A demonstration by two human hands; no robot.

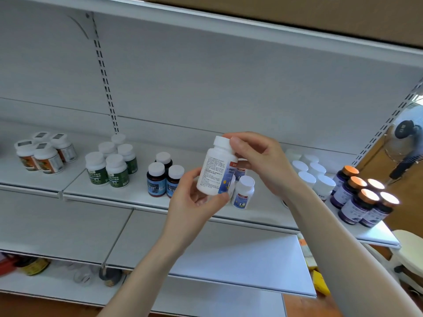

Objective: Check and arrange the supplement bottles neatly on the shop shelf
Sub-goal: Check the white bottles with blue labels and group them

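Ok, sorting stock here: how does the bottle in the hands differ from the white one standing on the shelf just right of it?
The held bottle is tilted, off the shelf, left hand gripping its base and right hand its cap; the shelf bottle stands upright, untouched. The held bottle shows its fine-print side; the shelf bottle shows its blue front. Both are white with white caps.

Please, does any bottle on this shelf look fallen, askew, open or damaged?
Nothing stands out. The bottles on the shelf stand upright in groups, caps on, with no spill. Only one white bottle is off the shelf, held tilted between the left hand and the right hand.
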